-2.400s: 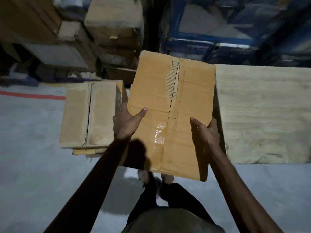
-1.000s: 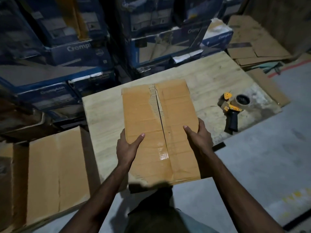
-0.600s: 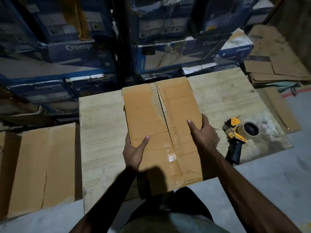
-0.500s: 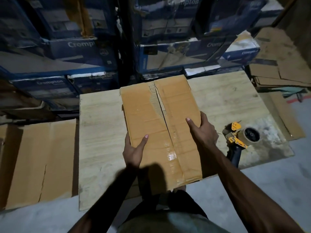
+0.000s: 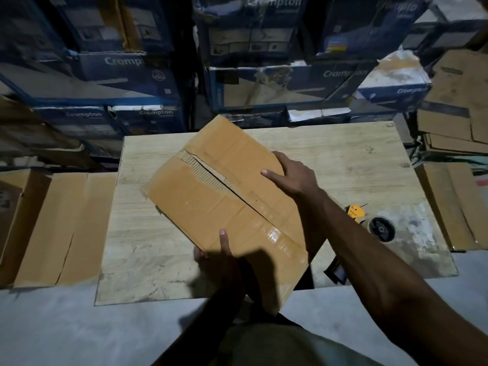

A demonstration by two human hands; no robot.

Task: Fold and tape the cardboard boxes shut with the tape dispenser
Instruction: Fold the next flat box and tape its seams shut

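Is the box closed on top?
Folded shut, not sealed: on the box, two flaps meet, but a gap runs between them; tape covers only its near end.

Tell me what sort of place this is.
Probably a warehouse or stockroom: stacked blue Crompton cartons behind a plywood board, flattened cardboard piled nearby, and a tape dispenser beside the held cardboard box.

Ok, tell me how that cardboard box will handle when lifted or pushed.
Probably light: the left hand and right hand hold the cardboard box by its edges alone. Likely fairly stiff, since its panels look flat. The top may flex at the split seam, where the flaps gape.
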